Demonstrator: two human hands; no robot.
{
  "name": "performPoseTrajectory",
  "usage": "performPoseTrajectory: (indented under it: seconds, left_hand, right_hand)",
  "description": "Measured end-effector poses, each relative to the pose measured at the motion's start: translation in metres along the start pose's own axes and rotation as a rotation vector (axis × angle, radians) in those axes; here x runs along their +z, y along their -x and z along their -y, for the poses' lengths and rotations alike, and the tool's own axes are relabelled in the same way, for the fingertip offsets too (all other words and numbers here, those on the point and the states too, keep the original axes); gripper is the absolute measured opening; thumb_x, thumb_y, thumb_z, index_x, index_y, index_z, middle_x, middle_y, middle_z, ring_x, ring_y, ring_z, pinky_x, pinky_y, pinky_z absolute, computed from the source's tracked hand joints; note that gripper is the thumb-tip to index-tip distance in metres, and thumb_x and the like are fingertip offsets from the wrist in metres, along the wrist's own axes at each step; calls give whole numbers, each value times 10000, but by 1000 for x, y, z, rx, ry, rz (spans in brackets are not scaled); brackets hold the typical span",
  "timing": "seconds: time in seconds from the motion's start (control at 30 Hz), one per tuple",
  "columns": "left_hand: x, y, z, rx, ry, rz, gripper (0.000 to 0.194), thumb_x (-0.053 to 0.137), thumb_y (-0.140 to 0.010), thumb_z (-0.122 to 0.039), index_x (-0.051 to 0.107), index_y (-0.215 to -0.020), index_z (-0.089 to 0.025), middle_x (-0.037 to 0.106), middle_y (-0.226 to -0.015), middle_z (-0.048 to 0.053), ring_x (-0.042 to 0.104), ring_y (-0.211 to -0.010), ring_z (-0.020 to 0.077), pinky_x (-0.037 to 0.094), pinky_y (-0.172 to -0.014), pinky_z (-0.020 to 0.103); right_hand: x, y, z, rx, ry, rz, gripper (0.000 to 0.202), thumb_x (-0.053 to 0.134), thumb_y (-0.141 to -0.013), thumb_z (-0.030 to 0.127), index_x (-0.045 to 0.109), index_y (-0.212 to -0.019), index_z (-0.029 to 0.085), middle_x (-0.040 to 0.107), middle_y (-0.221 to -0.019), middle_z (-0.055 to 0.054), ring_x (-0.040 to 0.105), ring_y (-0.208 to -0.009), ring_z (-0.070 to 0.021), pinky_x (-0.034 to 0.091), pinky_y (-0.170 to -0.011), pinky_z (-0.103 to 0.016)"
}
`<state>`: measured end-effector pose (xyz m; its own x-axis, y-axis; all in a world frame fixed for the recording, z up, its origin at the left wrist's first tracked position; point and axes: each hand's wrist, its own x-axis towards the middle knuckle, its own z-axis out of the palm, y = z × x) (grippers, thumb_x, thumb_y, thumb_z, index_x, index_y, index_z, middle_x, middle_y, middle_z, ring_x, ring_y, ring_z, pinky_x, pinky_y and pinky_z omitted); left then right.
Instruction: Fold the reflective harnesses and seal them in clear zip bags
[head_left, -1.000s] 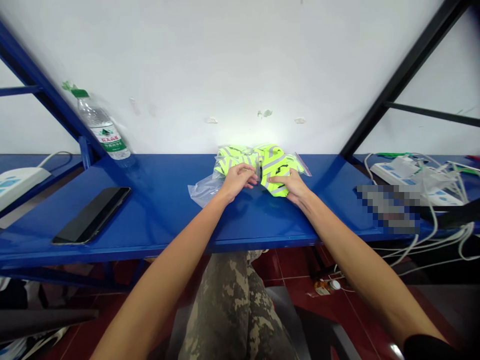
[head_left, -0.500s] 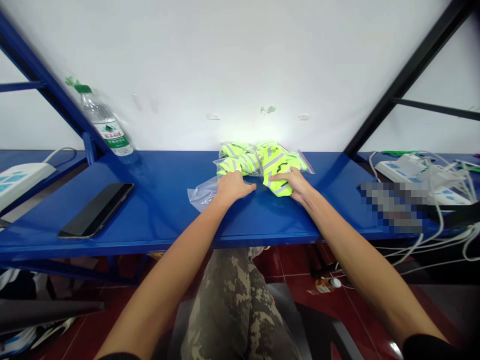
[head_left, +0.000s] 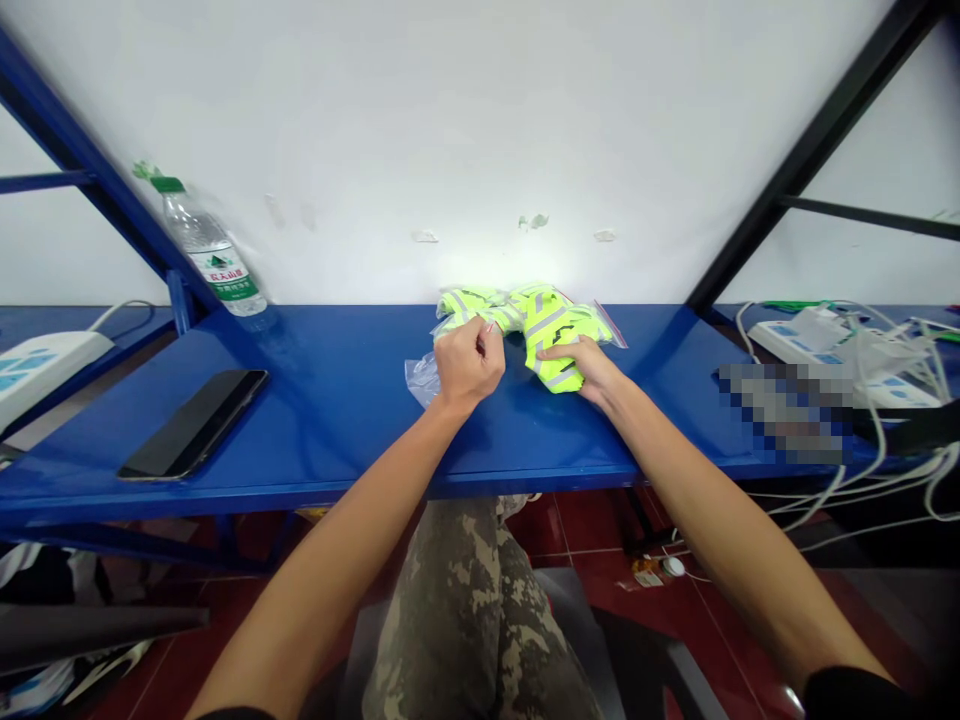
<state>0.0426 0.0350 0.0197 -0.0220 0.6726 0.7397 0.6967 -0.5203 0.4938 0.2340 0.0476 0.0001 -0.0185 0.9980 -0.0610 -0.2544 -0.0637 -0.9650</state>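
My right hand (head_left: 589,365) is closed around the near end of a folded fluorescent yellow reflective vest (head_left: 551,335) with grey stripes, thumb on top. My left hand (head_left: 471,362) makes a fist on a clear plastic zip bag (head_left: 424,378). Part of the bag sticks out to the left of the fist, and a bit of its red edge shows by the fingers. Behind the fist lie more yellow reflective vests (head_left: 469,300) in clear plastic, partly hidden by the hand. A bag edge with a red strip (head_left: 611,325) shows right of the held vest.
A blue table (head_left: 337,400) stands against a white wall. On its left are a black phone (head_left: 195,424) and a water bottle (head_left: 217,250) near the wall. To the right lie a power strip (head_left: 810,345), white cables (head_left: 877,430) and a blurred-out item (head_left: 784,412).
My left hand has turned upward and curled from a flatter, thumb-out pose into a fist. The clear bag has drawn in toward it, to the right. My right hand has barely moved.
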Motion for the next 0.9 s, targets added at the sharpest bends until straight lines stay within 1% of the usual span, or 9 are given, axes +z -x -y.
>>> performPoseTrajectory:
  seconds: [0.1,0.17,0.3,0.43,0.53,0.6,0.7,0.8,0.9]
  left_hand:
    - [-1,4,-4,149,0,-126,241,386,-886,-211,509,-680,-199,529,-650,48,480,-648,174,355,-678,318]
    - [2,4,-5,269,-7,-160,245,372,-900,-215,590,-794,-180,602,-747,85,536,-743,205,393,-750,341]
    - [11,-1,-7,409,-57,-80,292,390,-926,-222,659,-1005,-144,670,-923,136,580,-928,259,395,-868,399]
    - [21,-4,-2,357,-158,93,348,372,-955,-194,642,-1168,-138,669,-1059,152,567,-1070,281,379,-934,418]
    - [23,-1,3,279,-263,194,358,397,-936,-172,636,-1198,-128,656,-1095,168,546,-1103,309,377,-936,446]
    - [23,2,5,250,-306,210,403,449,-909,-181,603,-1277,-129,638,-1173,178,513,-1162,341,360,-963,481]
    - [25,4,4,291,-263,204,534,499,-921,-286,481,-1434,-141,602,-1299,175,461,-1267,360,312,-1049,511]
    - [31,-3,5,307,-153,252,476,410,-981,-312,503,-1412,-132,605,-1317,168,521,-1248,308,345,-1065,435]
    - [38,-13,12,236,-105,349,437,339,-997,-243,553,-1365,-137,631,-1262,167,617,-1114,267,440,-933,353]
  right_hand:
    - [1,1,1,-15,-27,11,399,837,-449,108,718,-824,178,772,-838,-44,724,-805,-295,578,-707,-383]
    - [2,1,2,-31,-52,20,408,831,-452,107,716,-837,182,775,-866,-39,726,-821,-288,579,-730,-378]
    - [0,-1,2,-54,-67,25,428,824,-471,120,723,-881,187,776,-865,-32,730,-849,-285,586,-775,-380]
    - [-5,-7,1,-55,-74,-80,424,802,-487,116,712,-895,191,776,-867,-30,734,-860,-287,598,-767,-387]
    - [-9,-12,-1,-43,-99,-125,447,795,-482,111,699,-911,193,777,-882,-32,736,-841,-281,605,-730,-385]
    - [-11,-14,-1,-42,-102,-118,451,797,-476,107,695,-907,189,776,-881,-34,737,-834,-278,604,-721,-378]
    - [-11,-13,0,-51,-106,-91,449,802,-467,102,695,-895,188,776,-886,-33,736,-850,-279,602,-733,-370]
    - [-9,-10,0,-38,-101,-71,437,803,-466,101,699,-882,186,777,-891,-40,734,-864,-290,600,-741,-375]
    - [-8,-8,2,-24,-90,-87,412,801,-469,101,693,-857,184,774,-863,-46,735,-861,-297,602,-734,-383]
